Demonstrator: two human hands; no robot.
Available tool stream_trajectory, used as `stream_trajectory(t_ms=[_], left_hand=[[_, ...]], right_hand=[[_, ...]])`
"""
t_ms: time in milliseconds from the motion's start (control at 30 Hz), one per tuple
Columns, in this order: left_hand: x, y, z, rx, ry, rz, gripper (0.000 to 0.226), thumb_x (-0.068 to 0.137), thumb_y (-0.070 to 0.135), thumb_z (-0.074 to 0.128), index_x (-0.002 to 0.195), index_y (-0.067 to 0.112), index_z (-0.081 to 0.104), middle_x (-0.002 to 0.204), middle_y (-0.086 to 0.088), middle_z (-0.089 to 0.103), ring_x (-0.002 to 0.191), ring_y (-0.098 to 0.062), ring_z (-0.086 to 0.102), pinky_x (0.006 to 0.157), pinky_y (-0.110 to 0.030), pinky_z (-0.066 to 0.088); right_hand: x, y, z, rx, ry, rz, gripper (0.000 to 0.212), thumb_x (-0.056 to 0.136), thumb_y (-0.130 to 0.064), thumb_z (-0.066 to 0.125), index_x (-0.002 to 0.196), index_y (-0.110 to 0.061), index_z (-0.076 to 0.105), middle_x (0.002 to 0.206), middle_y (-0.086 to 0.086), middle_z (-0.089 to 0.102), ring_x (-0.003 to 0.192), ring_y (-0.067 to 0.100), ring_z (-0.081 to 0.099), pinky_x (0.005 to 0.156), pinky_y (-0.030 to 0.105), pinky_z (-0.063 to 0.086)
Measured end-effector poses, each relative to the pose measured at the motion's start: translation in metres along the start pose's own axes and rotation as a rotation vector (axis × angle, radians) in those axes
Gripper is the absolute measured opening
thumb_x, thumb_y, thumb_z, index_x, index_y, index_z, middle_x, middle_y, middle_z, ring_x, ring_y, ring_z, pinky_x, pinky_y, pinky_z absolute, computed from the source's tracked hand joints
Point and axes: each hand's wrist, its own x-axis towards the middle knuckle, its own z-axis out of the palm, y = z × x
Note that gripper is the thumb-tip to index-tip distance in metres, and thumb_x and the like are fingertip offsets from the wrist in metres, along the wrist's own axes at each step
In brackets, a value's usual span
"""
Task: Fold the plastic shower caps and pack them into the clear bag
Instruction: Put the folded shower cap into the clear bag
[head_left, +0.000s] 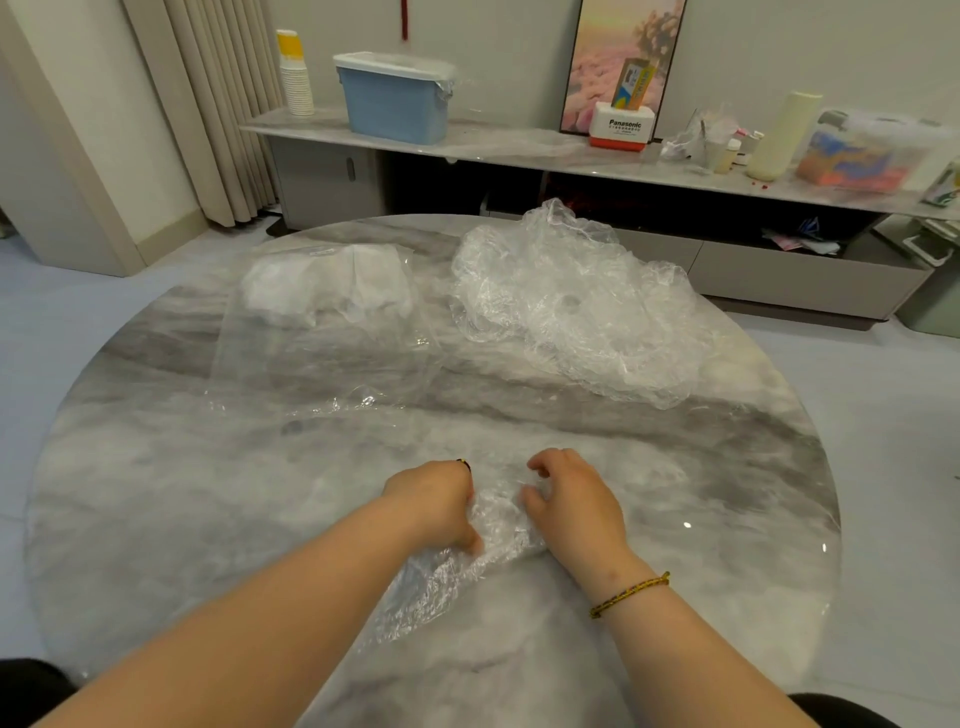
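A crumpled clear shower cap (457, 566) lies on the near middle of the round marble table (156, 519). My left hand (436, 501) grips its left side with curled fingers. My right hand (574, 499) has its fingers curled over the cap's right side, thumb against the plastic. A loose pile of unfolded shower caps (571, 306) sits at the far right of the table. The clear bag (322, 338) lies flat at the far left, with folded white caps (332, 286) inside its far end.
Behind the table runs a low sideboard (519, 156) bearing a blue bin (395, 98), stacked paper cups (296, 78), a Panasonic box (621, 127), a cream bottle (782, 135) and a plastic tub (862, 150). Curtains (208, 104) hang at the far left.
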Motion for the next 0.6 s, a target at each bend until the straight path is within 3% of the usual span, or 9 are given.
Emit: stream_trajectory(t_ms=[67, 133, 233, 300, 367, 467, 533, 600], left_hand=[[-0.003, -0.001, -0.003, -0.061, -0.024, -0.012, 0.034, 0.078, 0.035, 0.072, 0.102, 0.017, 0.056, 0.092, 0.0, 0.06, 0.072, -0.017, 0.057, 0.063, -0.023, 0.042], [-0.004, -0.006, -0.002, -0.143, -0.028, -0.023, 0.023, 0.079, 0.031, 0.072, 0.085, 0.017, 0.054, 0.072, 0.003, 0.054, 0.051, -0.012, 0.048, 0.051, -0.02, 0.037], [-0.004, -0.022, 0.002, -0.395, 0.024, -0.036, 0.03, 0.078, 0.023, 0.073, 0.066, 0.016, 0.047, 0.059, 0.001, 0.049, 0.048, -0.016, 0.045, 0.049, -0.021, 0.038], [-0.008, -0.03, 0.004, -0.658, 0.086, -0.034, 0.032, 0.076, 0.017, 0.075, 0.062, 0.013, 0.046, 0.055, -0.002, 0.047, 0.045, -0.016, 0.046, 0.045, -0.02, 0.037], [-0.014, -0.035, 0.004, -0.863, 0.14, -0.006, 0.031, 0.076, 0.011, 0.075, 0.063, 0.01, 0.047, 0.05, -0.001, 0.049, 0.039, -0.011, 0.051, 0.04, -0.019, 0.036], [-0.026, -0.04, 0.0, -1.045, 0.18, 0.057, 0.025, 0.077, 0.006, 0.072, 0.066, 0.009, 0.05, 0.053, 0.002, 0.057, 0.046, -0.003, 0.059, 0.047, -0.015, 0.043], [-0.035, -0.042, -0.002, -1.09, 0.204, 0.111, 0.022, 0.076, 0.004, 0.072, 0.067, 0.01, 0.053, 0.058, 0.003, 0.059, 0.053, -0.002, 0.06, 0.054, -0.011, 0.044], [-0.043, -0.043, -0.005, -1.123, 0.259, 0.15, 0.022, 0.076, 0.002, 0.071, 0.066, 0.009, 0.053, 0.059, 0.005, 0.056, 0.053, 0.002, 0.056, 0.055, -0.007, 0.043]], right_hand=[[-0.001, -0.002, -0.005, 0.063, 0.077, 0.013, 0.032, 0.093, -0.025, 0.049, 0.124, -0.015, 0.048, 0.126, -0.002, 0.046, 0.111, 0.014, 0.048, 0.08, 0.023, 0.04], [-0.002, -0.004, -0.012, 0.113, 0.105, 0.051, 0.029, 0.093, -0.027, 0.05, 0.119, -0.014, 0.049, 0.119, -0.002, 0.045, 0.095, 0.014, 0.051, 0.071, 0.023, 0.039], [-0.002, -0.007, -0.023, 0.251, 0.096, 0.133, 0.017, 0.091, -0.028, 0.054, 0.087, -0.012, 0.05, 0.088, -0.003, 0.048, 0.073, 0.014, 0.047, 0.066, 0.025, 0.039], [-0.007, -0.011, -0.031, 0.393, -0.115, 0.214, 0.028, 0.09, -0.028, 0.055, 0.068, -0.013, 0.047, 0.067, -0.001, 0.052, 0.051, 0.012, 0.049, 0.052, 0.022, 0.04], [-0.018, -0.02, -0.03, 0.566, -0.426, 0.274, 0.026, 0.091, -0.026, 0.055, 0.07, -0.012, 0.05, 0.069, 0.001, 0.057, 0.034, 0.007, 0.047, 0.034, 0.017, 0.034], [-0.029, -0.036, -0.018, 0.938, -0.57, 0.334, 0.013, 0.091, -0.015, 0.056, 0.096, -0.005, 0.052, 0.084, 0.003, 0.054, 0.039, 0.007, 0.057, 0.031, 0.017, 0.038], [-0.028, -0.045, -0.014, 1.123, -0.53, 0.33, 0.005, 0.091, -0.007, 0.054, 0.09, -0.005, 0.05, 0.081, 0.003, 0.051, 0.044, 0.009, 0.06, 0.036, 0.017, 0.044], [-0.026, -0.053, -0.014, 1.239, -0.447, 0.306, 0.013, 0.09, -0.001, 0.052, 0.08, -0.008, 0.052, 0.075, 0.002, 0.053, 0.048, 0.008, 0.062, 0.043, 0.017, 0.049]])
